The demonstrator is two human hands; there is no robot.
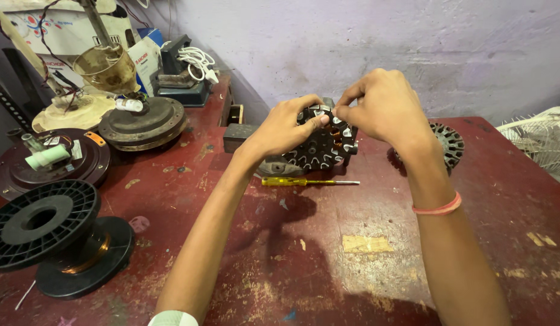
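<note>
Far centre on the red tabletop (pixel 364 241), standing on edge — a round motor stator (pixel 321 143) with copper windings. Left hand (pixel 284 128) gripping its upper rim, fingers closed on it; right hand (pixel 386 108) at the top edge, fingers (pixel 343 113) pinched together on something too small to make out. Best done with the steadying grip firm and any pulling gentle, in line with the slot. Just nearer — a yellow screwdriver (pixel 307 181); near left, a black wire spool (pixel 56 238).
</note>
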